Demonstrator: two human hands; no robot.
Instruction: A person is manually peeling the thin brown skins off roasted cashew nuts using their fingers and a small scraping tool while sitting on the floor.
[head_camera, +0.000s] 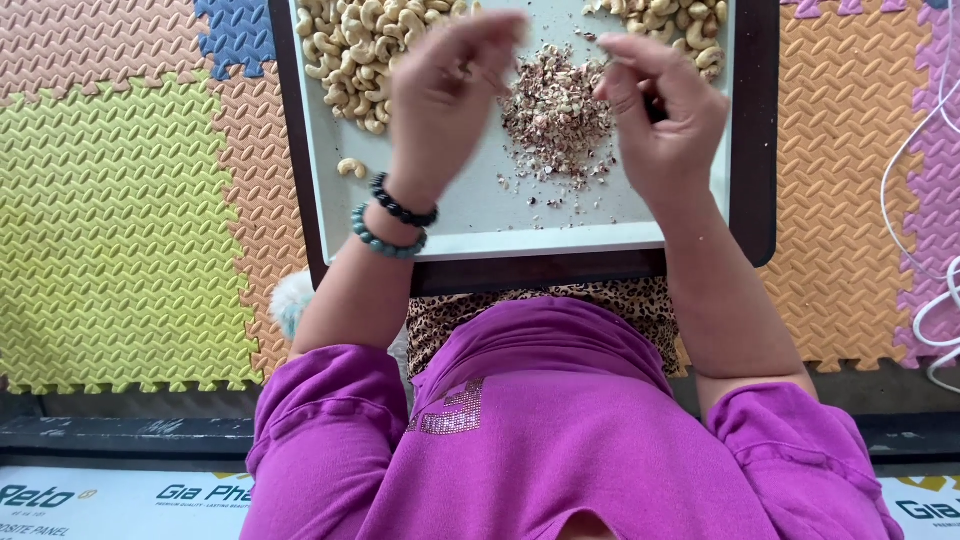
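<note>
Head view: hands over tray of cashews

Left hand (445, 95) and right hand (660, 105) hover above shell scraps (555, 120) on the pale tray (480, 215). Fingers are curled and pinched; whether they grip anything, cannot tell. Cashew pile (360, 50) lies beside the left hand, one stray cashew (351, 168) nearby.

Pale cashews (360, 45) on a grey-white tray (470, 215), reddish-brown skins (555, 115), magenta top (540, 430) — leopard-print cloth (560, 300)
</note>
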